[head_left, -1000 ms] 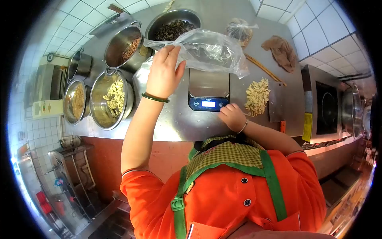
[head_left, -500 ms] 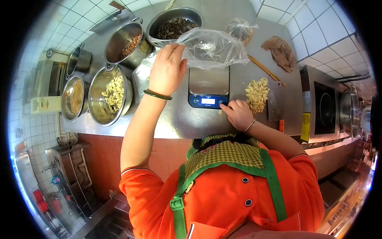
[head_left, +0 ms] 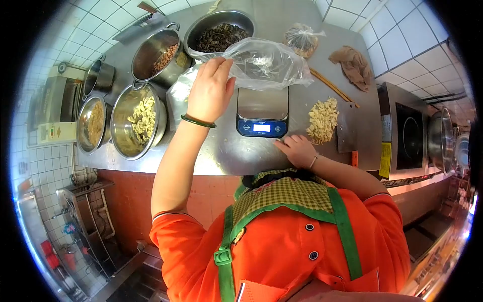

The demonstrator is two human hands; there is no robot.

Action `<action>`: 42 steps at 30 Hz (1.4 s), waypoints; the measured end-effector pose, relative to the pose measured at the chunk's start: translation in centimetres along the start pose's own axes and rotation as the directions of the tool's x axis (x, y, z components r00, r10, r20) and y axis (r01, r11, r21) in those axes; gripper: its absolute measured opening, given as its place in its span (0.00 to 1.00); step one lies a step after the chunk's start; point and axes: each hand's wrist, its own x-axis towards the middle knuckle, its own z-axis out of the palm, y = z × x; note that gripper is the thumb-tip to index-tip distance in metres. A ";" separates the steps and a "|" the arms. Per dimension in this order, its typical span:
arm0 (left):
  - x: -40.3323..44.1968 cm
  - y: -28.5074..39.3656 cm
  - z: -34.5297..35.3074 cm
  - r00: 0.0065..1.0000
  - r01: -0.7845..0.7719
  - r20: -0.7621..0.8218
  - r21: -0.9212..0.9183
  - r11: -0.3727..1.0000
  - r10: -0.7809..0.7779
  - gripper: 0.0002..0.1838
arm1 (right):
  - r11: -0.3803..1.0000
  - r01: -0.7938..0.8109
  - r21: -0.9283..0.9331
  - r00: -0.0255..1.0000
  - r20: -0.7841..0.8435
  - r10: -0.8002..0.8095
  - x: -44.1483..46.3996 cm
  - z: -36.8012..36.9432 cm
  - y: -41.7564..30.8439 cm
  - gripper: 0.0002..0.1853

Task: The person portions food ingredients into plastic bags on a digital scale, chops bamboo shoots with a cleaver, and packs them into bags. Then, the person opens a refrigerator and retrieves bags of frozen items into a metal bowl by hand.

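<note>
My left hand (head_left: 210,90) pinches the edge of a clear plastic bag (head_left: 269,63), which spreads to the right behind a digital scale (head_left: 262,104). The scale's display is lit and nothing lies on its metal plate. My right hand (head_left: 299,151) rests just in front of the scale's right corner, apart from the buttons, with its index finger and thumb extended and nothing held. A pile of pale chopped pieces (head_left: 323,121) lies on the steel table beyond it. Left of my left forearm stands a steel bowl (head_left: 116,121) with similar pale slices.
A bowl of dark food (head_left: 190,38), a pot of nuts (head_left: 138,63) and smaller vessels stand at the left and back. Chopsticks (head_left: 334,88), a tied bag (head_left: 302,40), a brown cloth (head_left: 352,68) and a cleaver (head_left: 347,133) lie right, beside a cooktop (head_left: 410,136).
My right hand first moved its index finger onto the scale's right button, then drew back off it. My left hand stays at the bag's edge.
</note>
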 end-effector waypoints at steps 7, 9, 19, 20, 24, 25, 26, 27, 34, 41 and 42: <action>-0.1 0.2 0.0 1.000 -0.001 0.010 -0.009 1.000 0.001 0.21 | 0.987 -0.077 0.140 0.996 -0.029 0.082 -1.0 -3.5 1.1 0.14; 0.0 0.4 0.0 1.000 -0.004 0.019 -0.010 1.000 0.004 0.21 | 0.991 -0.059 0.124 0.995 -0.068 0.067 0.5 -3.0 0.9 0.15; -0.2 0.6 -0.3 1.000 0.007 0.019 0.000 1.000 -0.007 0.21 | 0.995 -0.098 0.014 0.987 -0.125 0.099 2.0 -1.1 0.8 0.19; -0.3 0.5 -0.3 1.000 0.007 0.020 0.002 1.000 -0.007 0.21 | 0.995 -0.099 0.015 0.987 -0.125 0.100 2.0 -1.0 0.9 0.19; -0.4 0.5 0.0 1.000 0.005 0.024 -0.006 1.000 -0.004 0.21 | 0.996 -0.084 -0.007 0.992 -0.092 0.083 2.1 -1.6 0.9 0.19; -0.5 0.4 0.3 0.999 0.017 0.044 -0.024 1.000 -0.016 0.21 | 0.995 -0.096 0.028 0.994 -0.057 0.098 2.3 -2.1 0.7 0.19; -0.6 0.3 0.5 0.998 0.029 0.063 -0.042 0.999 -0.027 0.21 | 0.995 -0.097 0.028 0.993 -0.061 0.098 2.7 -3.2 0.4 0.19; -0.7 0.3 0.6 0.998 0.026 0.062 -0.039 0.999 -0.024 0.21 | 0.991 -0.046 0.123 0.989 -0.134 0.063 3.0 -4.8 0.0 0.18; -1.0 1.4 2.6 0.995 -0.004 0.103 -0.058 0.998 0.010 0.19 | 1.000 -0.028 0.009 0.882 -0.471 0.029 11.2 -11.1 2.4 0.19; -2.9 -0.8 5.4 0.937 0.018 0.334 0.263 0.965 -0.108 0.13 | 0.871 -0.378 -0.313 0.895 0.116 0.430 13.2 -8.8 5.9 0.29; -3.3 -1.0 5.8 0.920 -0.029 0.380 0.317 0.948 -0.099 0.14 | 0.884 -0.331 -0.330 0.893 0.194 0.407 13.2 -8.1 6.2 0.30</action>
